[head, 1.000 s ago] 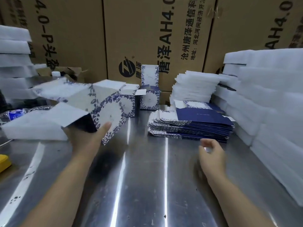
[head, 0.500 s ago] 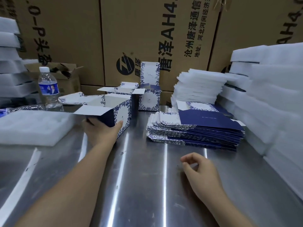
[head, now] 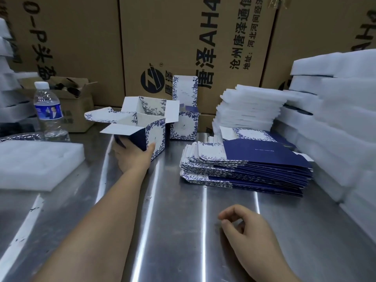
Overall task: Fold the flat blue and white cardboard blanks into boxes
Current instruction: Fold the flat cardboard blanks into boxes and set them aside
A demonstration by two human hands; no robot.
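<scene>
My left hand grips the near corner of a folded blue and white box that stands on the steel table with its top flaps open. Behind it stands another folded box with its lid flap upright. A stack of flat blue and white blanks lies to the right of centre. My right hand hovers low over the table in front of that stack, fingers loosely curled and holding nothing.
White foam sheets are piled at the right and behind the blanks. A foam pad lies at the left, with a water bottle and a small open carton behind it. Large brown cartons wall the back.
My left hand has carried the open box from the air at the left down onto the table beside the other folded box. My right hand drew back toward me.
</scene>
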